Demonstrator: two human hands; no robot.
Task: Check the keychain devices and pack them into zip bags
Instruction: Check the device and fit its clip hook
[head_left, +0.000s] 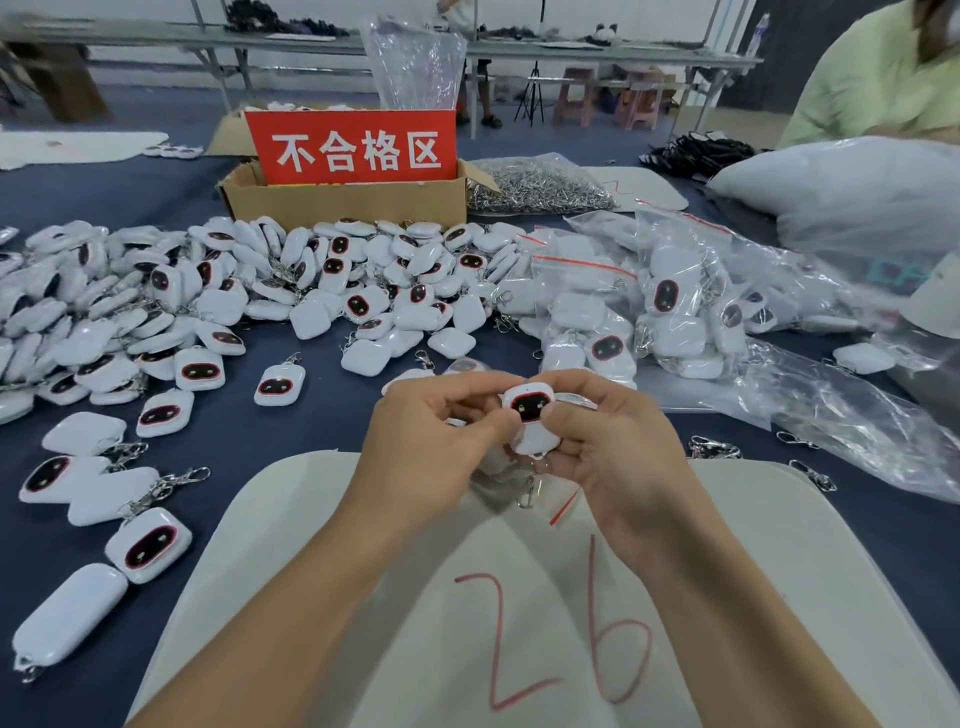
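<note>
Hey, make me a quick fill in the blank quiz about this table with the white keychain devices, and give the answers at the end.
The left hand and right hand together hold one white ___.
The red number on the white board reads ___.
The red sign stands in a ___ box.
The bagged devices lie to the ___ of the loose pile.
Answers: keychain device; 26; cardboard; right.

My left hand and right hand meet, forearms angled inward.
Both pinch the keychain device between curled fingers and thumbs.
</note>
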